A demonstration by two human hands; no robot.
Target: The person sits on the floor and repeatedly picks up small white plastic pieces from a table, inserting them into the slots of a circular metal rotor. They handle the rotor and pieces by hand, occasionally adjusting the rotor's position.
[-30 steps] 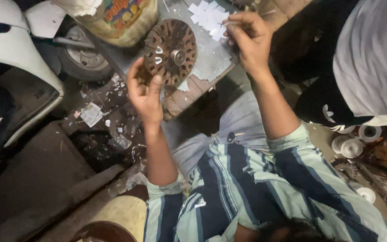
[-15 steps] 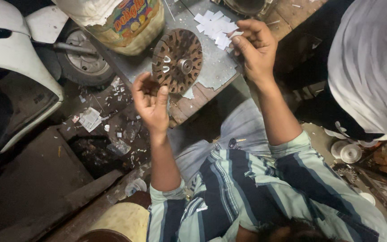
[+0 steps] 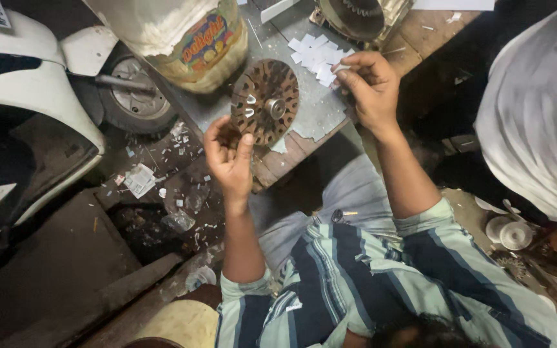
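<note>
A rusty round slotted metal disc (image 3: 267, 98) stands tilted on the grey sheet-covered bench (image 3: 317, 116). My left hand (image 3: 228, 154) grips its lower left rim, thumb and fingers curled around the edge. My right hand (image 3: 370, 87) hovers at the bench's right side and pinches a small white paper slip (image 3: 342, 68) between thumb and forefinger. Just left of that hand lies a pile of white paper slips (image 3: 314, 53). My striped shirt (image 3: 369, 283) fills the lower middle.
A big plastic jar (image 3: 191, 38) stands behind the disc. A round metal motor part (image 3: 356, 16) sits at the bench's far edge. A white scooter (image 3: 27, 90) and its wheel (image 3: 130, 96) stand left. Another person in white cloth (image 3: 536, 116) is at right, with tape rolls (image 3: 514, 233) below.
My right hand has come down from above the bench to the pile of slips and now pinches one. My left hand has stayed on the disc's rim.
</note>
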